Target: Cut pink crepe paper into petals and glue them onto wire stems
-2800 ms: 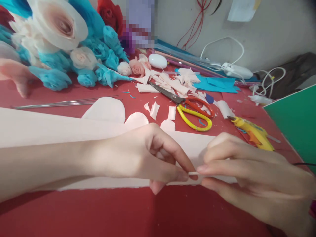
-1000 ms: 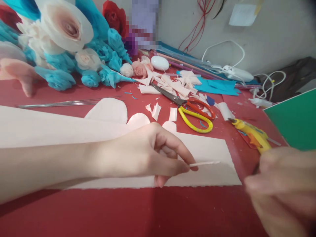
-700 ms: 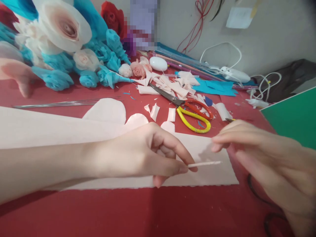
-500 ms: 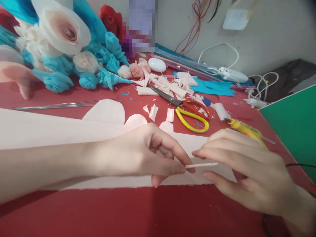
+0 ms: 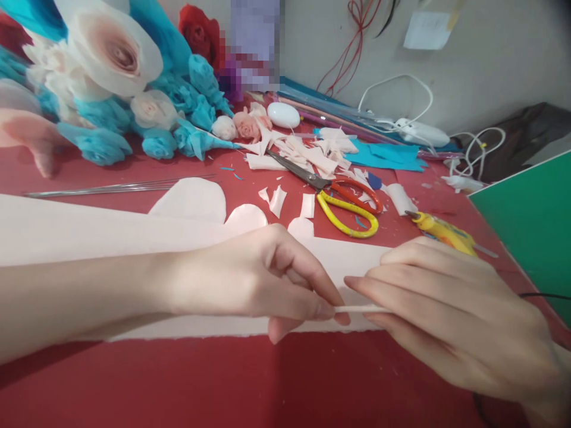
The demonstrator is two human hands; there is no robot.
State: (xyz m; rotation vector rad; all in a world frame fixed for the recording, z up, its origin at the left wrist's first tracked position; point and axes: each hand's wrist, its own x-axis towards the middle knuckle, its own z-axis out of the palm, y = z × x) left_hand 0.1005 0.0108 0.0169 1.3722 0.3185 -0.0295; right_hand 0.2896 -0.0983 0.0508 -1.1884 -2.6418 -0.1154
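Note:
My left hand (image 5: 267,279) pinches one end of a thin, pale rolled paper stick (image 5: 354,309) between thumb and forefinger. At its other end, my right hand (image 5: 455,315) has thumb and fingers closed about the stick, hiding that tip. Both hands are above a long sheet of pale pink paper (image 5: 111,232). Just beyond the sheet's far edge lie cut pieces with rounded ends, among them a large rounded piece (image 5: 191,199) and a smaller one (image 5: 247,219).
Scissors (image 5: 319,183) with red and yellow handles lie beyond the hands, beside pale paper scraps (image 5: 303,151). A yellow glue gun (image 5: 441,232) is at right, near a green board (image 5: 530,220). Paper flowers (image 5: 104,145) crowd the back left; metal wires (image 5: 98,190) lie before them.
My right hand has come in around the stick's right end, its thumb and fingers closing on it. The stick has dipped slightly, and my left hand keeps its pinch.

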